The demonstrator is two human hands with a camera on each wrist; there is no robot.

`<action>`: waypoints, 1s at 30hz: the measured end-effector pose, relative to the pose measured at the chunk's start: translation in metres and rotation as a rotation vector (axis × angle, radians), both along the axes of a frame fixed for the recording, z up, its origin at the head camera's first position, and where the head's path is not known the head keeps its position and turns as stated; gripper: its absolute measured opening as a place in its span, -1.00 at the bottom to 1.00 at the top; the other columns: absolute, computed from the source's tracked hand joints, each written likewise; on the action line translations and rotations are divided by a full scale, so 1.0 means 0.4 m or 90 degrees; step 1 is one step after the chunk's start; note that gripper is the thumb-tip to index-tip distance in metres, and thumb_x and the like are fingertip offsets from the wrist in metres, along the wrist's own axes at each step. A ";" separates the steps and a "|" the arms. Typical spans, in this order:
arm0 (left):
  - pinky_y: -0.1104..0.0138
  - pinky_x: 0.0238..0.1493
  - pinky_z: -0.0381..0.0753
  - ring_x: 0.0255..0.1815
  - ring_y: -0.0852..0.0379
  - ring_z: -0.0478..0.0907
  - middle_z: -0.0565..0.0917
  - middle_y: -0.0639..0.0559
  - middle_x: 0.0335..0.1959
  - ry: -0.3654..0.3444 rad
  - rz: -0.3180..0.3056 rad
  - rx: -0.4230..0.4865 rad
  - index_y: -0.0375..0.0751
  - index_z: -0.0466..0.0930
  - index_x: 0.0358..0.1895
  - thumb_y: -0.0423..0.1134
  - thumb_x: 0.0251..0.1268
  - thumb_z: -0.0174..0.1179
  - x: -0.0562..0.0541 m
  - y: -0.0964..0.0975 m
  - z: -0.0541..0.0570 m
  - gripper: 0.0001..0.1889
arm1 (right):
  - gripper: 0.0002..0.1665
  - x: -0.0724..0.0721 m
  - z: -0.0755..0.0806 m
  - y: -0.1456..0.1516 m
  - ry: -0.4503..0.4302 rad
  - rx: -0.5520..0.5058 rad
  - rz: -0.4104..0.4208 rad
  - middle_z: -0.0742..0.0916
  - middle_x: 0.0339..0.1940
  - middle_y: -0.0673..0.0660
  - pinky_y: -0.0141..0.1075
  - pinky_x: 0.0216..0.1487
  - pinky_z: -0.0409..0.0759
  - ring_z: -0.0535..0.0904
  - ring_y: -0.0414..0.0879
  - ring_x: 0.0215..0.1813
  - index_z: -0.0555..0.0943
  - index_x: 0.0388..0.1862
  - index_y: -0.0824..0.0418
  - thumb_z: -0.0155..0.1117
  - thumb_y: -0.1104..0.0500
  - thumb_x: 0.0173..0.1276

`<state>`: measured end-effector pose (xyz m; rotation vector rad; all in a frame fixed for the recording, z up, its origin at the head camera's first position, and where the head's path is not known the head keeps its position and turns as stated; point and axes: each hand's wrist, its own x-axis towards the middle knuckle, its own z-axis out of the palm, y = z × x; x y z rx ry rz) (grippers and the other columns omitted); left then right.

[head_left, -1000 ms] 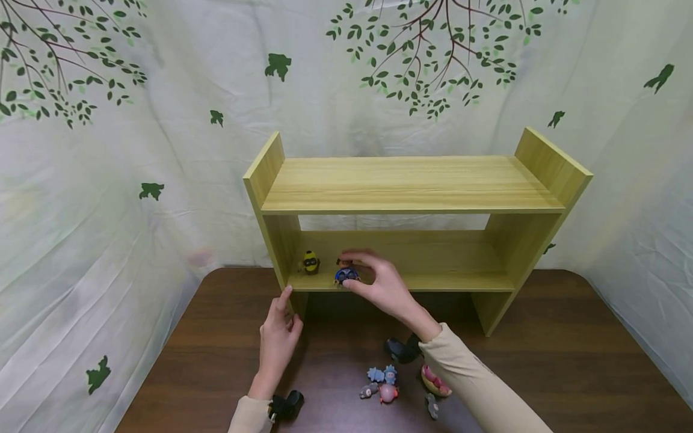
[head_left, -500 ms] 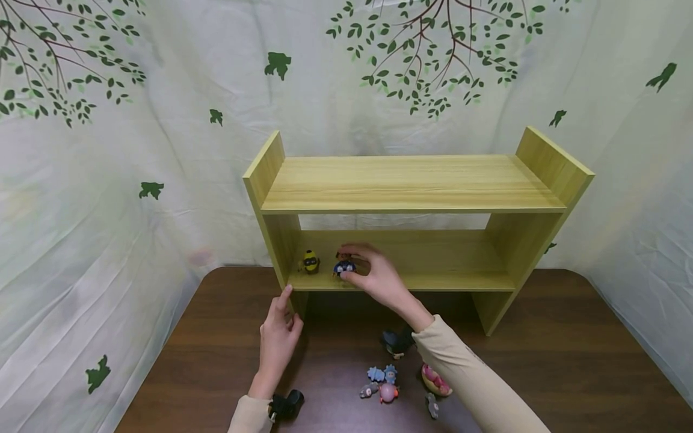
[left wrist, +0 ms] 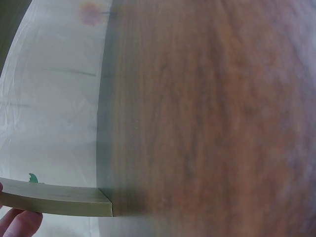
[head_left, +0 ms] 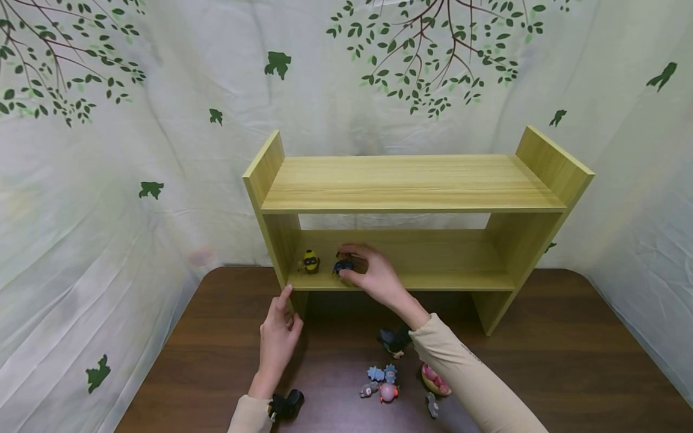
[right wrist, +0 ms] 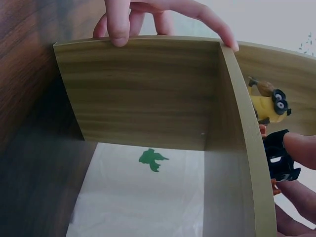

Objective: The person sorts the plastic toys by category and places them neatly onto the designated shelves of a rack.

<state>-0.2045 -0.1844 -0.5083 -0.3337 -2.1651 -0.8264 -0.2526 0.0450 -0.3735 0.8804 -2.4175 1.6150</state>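
Right hand [head_left: 375,273]: thumb and fingers pinching a small dark-blue figure [head_left: 342,266], thumb in front, fingers curved above and behind.

Dark-blue figure: at the left part of the middle shelf [head_left: 449,267], near its front edge, with orange bits showing in the right wrist view. Mostly covered by the hand; whether its base touches the board cannot be told.

Yellow figure [head_left: 310,263]: with dark goggles, upright on the same shelf, left of the dark-blue figure and close to the left side panel.

Left hand [head_left: 277,337]: index fingertip at the front corner where shelf meets side panel; thumb and other fingers gripping either side of the panel edge.

Shelf unit [head_left: 411,180]: light wood, standing on a dark brown tabletop [head_left: 200,349].

Tabletop, in front: two blue toys [head_left: 376,374], a grey toy [head_left: 369,390] and a pink round toy [head_left: 388,393] in a cluster; right of these, a pink bowl-shaped piece [head_left: 435,381] and a second grey toy [head_left: 432,405].

Backdrop: pale cloth [head_left: 178,138], printed leaves.

Risks, as judged: release before the base sits flat could topple the dark-blue figure over the front edge; a leftward sweep of the fingers could knock the yellow figure; a pull by the left hand could shift the unit.
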 end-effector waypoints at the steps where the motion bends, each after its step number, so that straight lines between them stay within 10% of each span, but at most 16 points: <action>1: 0.26 -0.51 0.62 -0.50 0.17 0.33 0.37 -0.04 -0.33 -0.001 -0.001 0.001 0.07 0.15 0.40 -0.71 -0.06 0.22 0.000 0.000 0.000 -0.06 | -0.47 0.001 0.000 0.000 0.000 0.002 -0.002 0.57 0.14 0.19 -0.16 0.07 0.51 0.54 0.05 0.12 0.52 0.22 0.28 0.34 0.29 0.24; 30: 0.25 -0.51 0.62 -0.49 0.16 0.35 0.37 -0.04 -0.33 0.006 -0.002 0.004 0.06 0.15 0.40 -0.71 -0.07 0.21 -0.001 -0.001 -0.001 -0.07 | -0.45 0.014 0.002 0.041 -0.035 -0.010 -0.002 0.54 0.24 0.16 -0.11 0.19 0.42 0.43 0.09 0.27 0.48 0.28 0.21 0.29 0.20 0.31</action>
